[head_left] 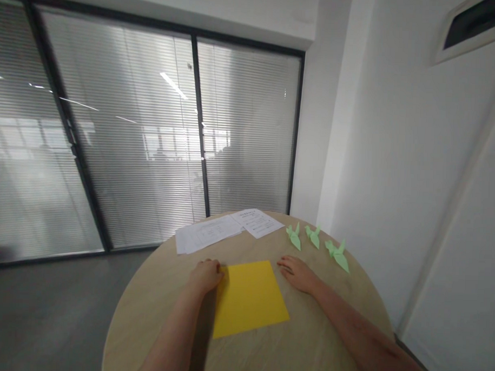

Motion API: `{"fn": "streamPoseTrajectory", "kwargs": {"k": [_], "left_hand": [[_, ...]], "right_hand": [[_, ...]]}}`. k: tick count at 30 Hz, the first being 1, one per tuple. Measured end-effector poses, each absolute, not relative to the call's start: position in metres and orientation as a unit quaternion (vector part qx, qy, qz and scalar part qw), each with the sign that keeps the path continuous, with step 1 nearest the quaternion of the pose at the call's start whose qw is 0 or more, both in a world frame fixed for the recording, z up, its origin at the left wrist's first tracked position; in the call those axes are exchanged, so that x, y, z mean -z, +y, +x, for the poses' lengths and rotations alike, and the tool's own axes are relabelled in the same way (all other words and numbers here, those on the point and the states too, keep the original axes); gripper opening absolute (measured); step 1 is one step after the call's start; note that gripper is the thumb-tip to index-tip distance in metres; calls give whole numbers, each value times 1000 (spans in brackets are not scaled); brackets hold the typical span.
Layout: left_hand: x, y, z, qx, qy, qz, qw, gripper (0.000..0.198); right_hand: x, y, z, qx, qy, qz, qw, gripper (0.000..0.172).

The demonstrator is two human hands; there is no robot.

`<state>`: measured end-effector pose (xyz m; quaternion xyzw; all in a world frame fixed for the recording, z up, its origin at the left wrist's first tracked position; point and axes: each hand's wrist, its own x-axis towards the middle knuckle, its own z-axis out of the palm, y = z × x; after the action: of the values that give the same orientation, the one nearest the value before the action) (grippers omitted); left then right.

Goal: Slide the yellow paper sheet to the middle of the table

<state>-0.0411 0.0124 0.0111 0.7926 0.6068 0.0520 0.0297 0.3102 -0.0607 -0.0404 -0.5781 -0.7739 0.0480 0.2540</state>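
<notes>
Yellow sheet (pixel 251 299): flat on the round table (pixel 154 312) in front of you, between your two hands, set slightly askew, with its near edge toward you.
Left hand (pixel 206 275): at the sheet's far left corner, fingers curled, thumb side against the paper; you touch it there, but whether you pinch the edge or only press on it cannot be told.
Right hand (pixel 297 273): palm down on the wood just beside the far right corner, fingers loosely bent and slightly apart, clear of the sheet and holding nothing.
Green paper birds (pixel 338 256): three, folded, standing in a loose row beyond your right hand, near the table's right rim.
White printed pages (pixel 213 233): overlapping at the far side, beyond your left hand; print too small to read.
Glass partition (pixel 122 148): behind the table, dark-framed, with slatted blinds.
</notes>
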Motion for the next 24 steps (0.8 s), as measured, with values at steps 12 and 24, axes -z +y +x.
{"fn": "streamPoseTrajectory", "kwargs": {"k": [12,24], "left_hand": [[-12,16,-41,-28,603,796,35,34],[-11,17,-41,-16,604,796,33,35]], "right_hand": [[36,-63,311,-49,-776,-579,247,38],[33,-65,310,-49,-774,-582,244,38]]}}
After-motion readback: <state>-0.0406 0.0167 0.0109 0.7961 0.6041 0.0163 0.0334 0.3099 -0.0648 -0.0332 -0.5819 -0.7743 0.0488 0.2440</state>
